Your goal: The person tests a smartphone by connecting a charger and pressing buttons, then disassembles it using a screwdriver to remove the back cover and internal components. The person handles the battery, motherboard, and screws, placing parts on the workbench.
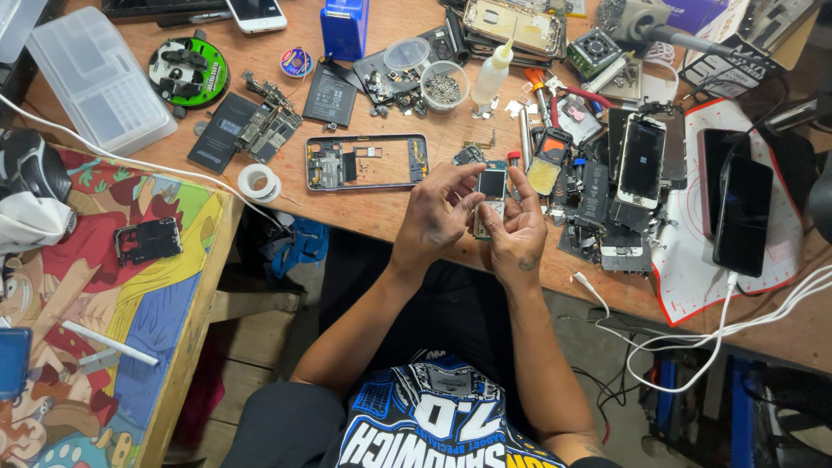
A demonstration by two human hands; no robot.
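So I had the little circuit board [491, 195] pinched between both hands, just above the near edge of the worktop [381, 221]. My left hand [438, 217] had its fingers [458, 176] narrowed around the top and left side, and my right hand [518, 227] cupped it from below. It looked light, thin and stiff, probably easy to crack or scratch, so the bare edges seemed the safest grip. The empty phone frame [367, 162] lay just beyond it.
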